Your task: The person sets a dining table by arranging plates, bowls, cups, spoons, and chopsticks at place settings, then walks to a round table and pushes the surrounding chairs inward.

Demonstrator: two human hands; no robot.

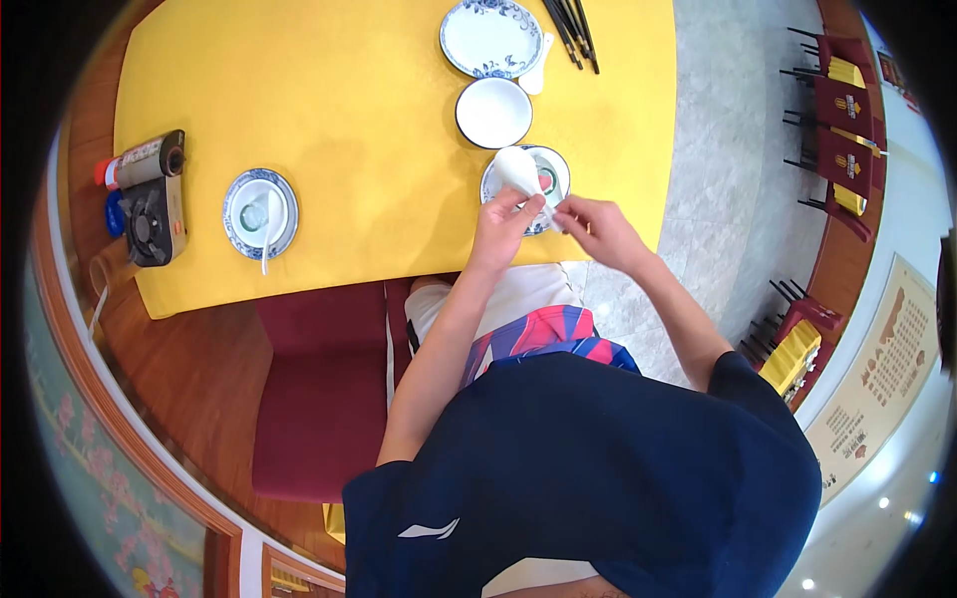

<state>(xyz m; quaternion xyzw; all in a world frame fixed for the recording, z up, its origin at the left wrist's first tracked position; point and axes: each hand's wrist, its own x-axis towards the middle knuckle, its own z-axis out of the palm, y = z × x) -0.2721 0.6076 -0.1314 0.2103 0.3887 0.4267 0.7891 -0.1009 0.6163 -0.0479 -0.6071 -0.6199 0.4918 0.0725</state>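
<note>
My left hand (pixel 501 229) is closed around the handle of a white soup spoon (pixel 513 167), its bowl end pointing away from me. My right hand (pixel 601 231) pinches a bit of thin white material (pixel 551 219), perhaps tissue, at the spoon's handle end. Below the spoon, a blue-patterned plate (pixel 488 187) sits near the table edge with a small dish or cup on it, showing green and red marks, partly covered by the spoon and my hands. Just beyond stands a white bowl (pixel 494 113) with a dark rim.
A larger blue-patterned plate (pixel 490 38), another white spoon (pixel 536 68) and black chopsticks (pixel 575 32) lie farther back on the yellow tablecloth (pixel 349 120). At left are a place setting (pixel 233 227) with a spoon and a portable gas stove (pixel 156 221). A maroon chair (pixel 319 399) stands beside me.
</note>
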